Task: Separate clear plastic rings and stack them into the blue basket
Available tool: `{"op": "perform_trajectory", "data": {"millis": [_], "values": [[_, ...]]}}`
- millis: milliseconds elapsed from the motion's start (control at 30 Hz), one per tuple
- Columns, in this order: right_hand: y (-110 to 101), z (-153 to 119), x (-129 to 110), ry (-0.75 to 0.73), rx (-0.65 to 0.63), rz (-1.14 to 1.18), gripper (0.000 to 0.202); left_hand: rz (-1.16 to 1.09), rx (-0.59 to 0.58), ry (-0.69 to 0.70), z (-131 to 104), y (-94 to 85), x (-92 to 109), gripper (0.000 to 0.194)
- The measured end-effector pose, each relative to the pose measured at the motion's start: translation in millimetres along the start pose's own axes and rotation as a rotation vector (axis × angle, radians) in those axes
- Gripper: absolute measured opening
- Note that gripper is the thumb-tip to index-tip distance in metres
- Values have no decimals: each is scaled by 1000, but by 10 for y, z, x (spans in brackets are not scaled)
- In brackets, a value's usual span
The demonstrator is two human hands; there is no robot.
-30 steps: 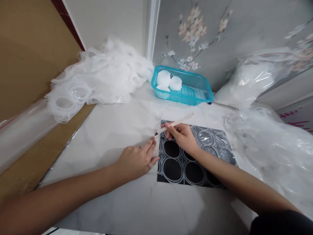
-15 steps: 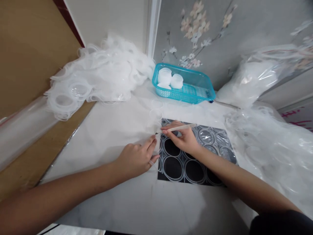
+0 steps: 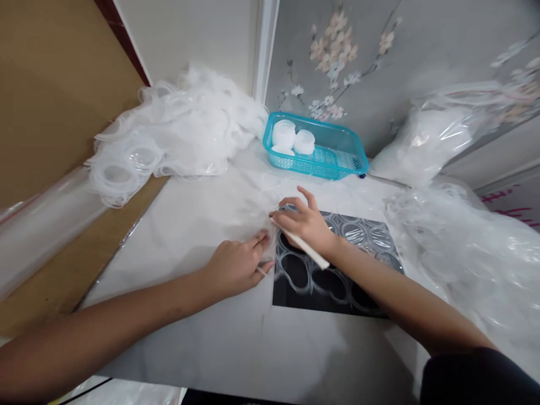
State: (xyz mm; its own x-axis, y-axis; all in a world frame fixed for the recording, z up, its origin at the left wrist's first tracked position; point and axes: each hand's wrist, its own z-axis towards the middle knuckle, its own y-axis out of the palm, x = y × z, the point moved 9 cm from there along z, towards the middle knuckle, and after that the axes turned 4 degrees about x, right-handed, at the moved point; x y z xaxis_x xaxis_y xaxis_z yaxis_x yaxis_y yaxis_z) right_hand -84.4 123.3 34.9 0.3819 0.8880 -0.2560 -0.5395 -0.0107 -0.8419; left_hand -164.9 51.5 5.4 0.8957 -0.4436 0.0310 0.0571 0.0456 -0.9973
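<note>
My right hand (image 3: 310,228) is over the upper left of a black mat (image 3: 291,300). In it is a slim, pale, pen-like tool (image 3: 310,253), whose handle slants down to the right under the palm; thumb and forefinger pinch near the dark tip at the mat's left edge. Over the mat lies a clear plastic sheet with rows of whitish rings (image 3: 295,275), buckled in the front row. My left hand (image 3: 240,264) is at the sheet's left edge, fingers and thumb closed about the see-through plastic. A thin clear strip shows by its thumb.
A blue basket (image 3: 352,160) with several stacks of white discs (image 3: 283,134) stands at the back against the wall. Cut-out ring scraps (image 3: 202,124) are heaped at the left. Clear bags (image 3: 426,135) and loose plastic film (image 3: 468,253) crowd the right side of the white table (image 3: 236,343).
The tool has swung from pointing right to slanting down to the right. My right hand's other fingers have lifted and spread. The sheet's front rings, round before, now look wavy.
</note>
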Motion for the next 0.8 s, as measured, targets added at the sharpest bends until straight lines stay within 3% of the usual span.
{"op": "perform_trajectory", "data": {"millis": [100, 200, 267, 367, 467, 567, 667, 800], "values": [[-120, 105, 172, 101, 65, -1, 14, -45, 32, -17, 13, 16, -58, 45], [-142, 74, 218, 163, 42, 121, 13, -82, 170, 38, 9, -57, -53, 35], [-123, -5, 225, 228, 31, 260, 13, -125, 293, 132, -26, -173, 16, 27], [-37, -142, 279, 387, 27, 495, 18, -177, 436, 361, -158, -398, 231, 34], [56, -212, 325, 491, 20, 615, 23, -185, 495, 617, -357, -587, 477, 37], [98, -195, 323, 493, 22, 646, 23, -188, 504, 735, -478, -678, 573, 40], [140, -168, 305, 480, 20, 658, 22, -192, 547, 715, -468, -691, 511, 44], [166, -164, 282, 449, 65, 611, 18, -98, 534, 456, -252, -530, 281, 45]]}}
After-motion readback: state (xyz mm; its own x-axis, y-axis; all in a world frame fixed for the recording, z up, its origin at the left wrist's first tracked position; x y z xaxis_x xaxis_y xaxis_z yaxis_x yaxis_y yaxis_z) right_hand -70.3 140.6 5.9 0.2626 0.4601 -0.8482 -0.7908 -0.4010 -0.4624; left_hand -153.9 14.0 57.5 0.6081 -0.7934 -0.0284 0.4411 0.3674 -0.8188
